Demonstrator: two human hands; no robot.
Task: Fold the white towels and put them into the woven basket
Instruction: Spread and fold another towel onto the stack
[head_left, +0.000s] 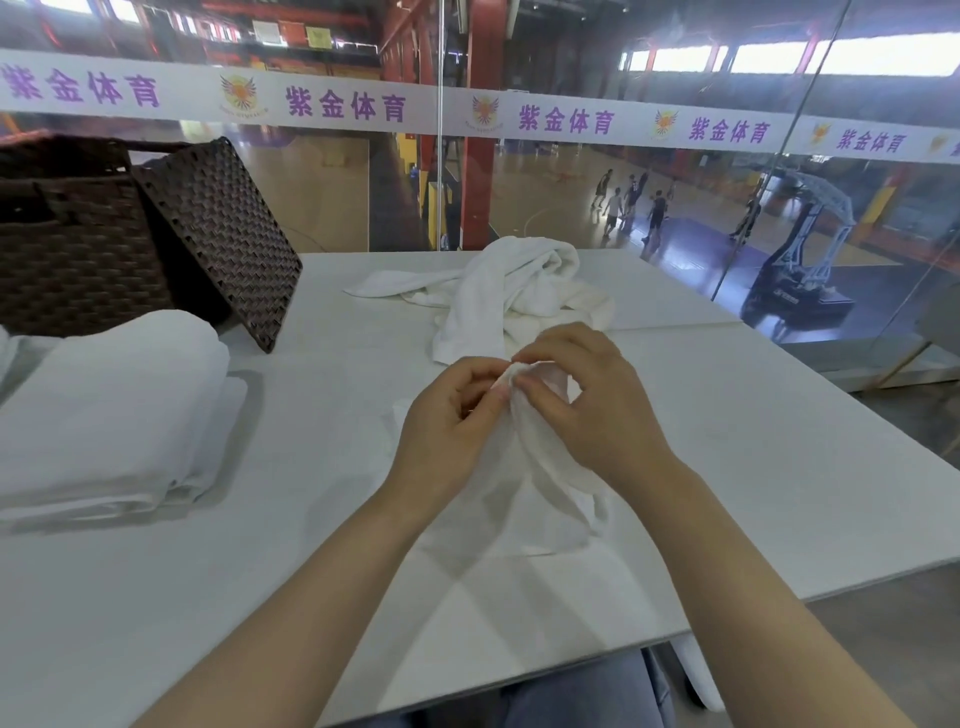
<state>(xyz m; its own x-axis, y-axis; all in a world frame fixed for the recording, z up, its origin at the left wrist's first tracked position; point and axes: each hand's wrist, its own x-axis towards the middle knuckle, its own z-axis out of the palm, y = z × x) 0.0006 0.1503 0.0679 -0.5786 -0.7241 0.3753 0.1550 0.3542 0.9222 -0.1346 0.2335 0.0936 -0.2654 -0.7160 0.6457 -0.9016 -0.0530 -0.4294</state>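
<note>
Left hand: pinches towel top edge.
Right hand: pinches same edge, touching left.
Towel: hangs below both grips.

- One view only, from a camera worn on the person's head; there is no second view to share the scene with.
- It looks forward and down across the white worktop, near enough that both forearms enter from the bottom edge.
- The wide angle bends straight lines towards the frame's edges.
- Beyond the worktop's far edge it faces a glass wall overlooking an indoor court.
</note>
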